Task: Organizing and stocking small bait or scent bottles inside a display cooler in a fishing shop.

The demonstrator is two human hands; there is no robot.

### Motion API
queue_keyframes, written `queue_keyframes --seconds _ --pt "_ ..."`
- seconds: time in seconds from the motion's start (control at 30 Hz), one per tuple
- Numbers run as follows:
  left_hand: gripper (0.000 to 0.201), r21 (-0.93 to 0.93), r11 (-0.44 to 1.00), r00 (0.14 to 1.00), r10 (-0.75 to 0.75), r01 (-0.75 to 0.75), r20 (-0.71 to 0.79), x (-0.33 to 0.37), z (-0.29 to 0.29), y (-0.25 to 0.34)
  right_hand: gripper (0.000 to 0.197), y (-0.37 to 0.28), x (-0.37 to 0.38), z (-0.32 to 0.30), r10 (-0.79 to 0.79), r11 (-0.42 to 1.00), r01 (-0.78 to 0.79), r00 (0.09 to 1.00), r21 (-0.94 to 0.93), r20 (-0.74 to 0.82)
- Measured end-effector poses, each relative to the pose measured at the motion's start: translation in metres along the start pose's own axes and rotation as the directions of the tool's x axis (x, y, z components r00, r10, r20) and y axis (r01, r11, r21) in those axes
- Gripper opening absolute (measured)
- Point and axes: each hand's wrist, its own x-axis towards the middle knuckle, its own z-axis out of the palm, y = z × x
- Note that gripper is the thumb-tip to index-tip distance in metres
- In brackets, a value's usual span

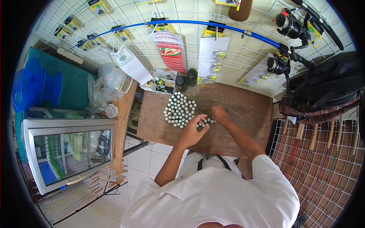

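Many small round white-topped pieces (178,110), like little bottles seen from above, stand close together on the brown wooden table (243,102). A few more of them (208,121) sit in a short line to the right of the cluster, between my hands. My left hand (194,130) is at the cluster's right edge, thumb and fingers apart and slightly bent, partly covering some pieces. Just right of the short line, my right hand (219,113) is low over the table with its fingers closed. Whatever they may hold is hidden.
Two dark jars (186,80) and a white box of small items (159,84) stand at the table's back. A blue fishing rod (182,22) crosses the wire rack behind. To the left is a glass-fronted cabinet (72,152); a black bag (323,87) hangs right.
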Motion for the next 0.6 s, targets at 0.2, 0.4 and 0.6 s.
queue_keyframes --seconds 0.2,0.4,0.6 --pt "0.056 0.259 0.964 0.986 0.095 -0.057 -0.137 -0.012 0.009 -0.035 0.024 -0.056 -0.035 -0.057 -0.151 0.953 0.174 0.982 0.249 -0.112" --pt "0.049 0.238 0.970 0.990 -0.004 0.039 -0.143 -0.027 0.014 -0.045 0.024 -0.089 -0.081 -0.090 -0.257 0.876 0.239 0.966 0.419 -0.014" --pt "0.029 -0.044 0.991 0.989 -0.132 0.129 -0.074 -0.050 0.011 -0.044 0.022 -0.115 -0.111 -0.105 -0.319 0.836 0.285 0.948 0.469 -0.008"
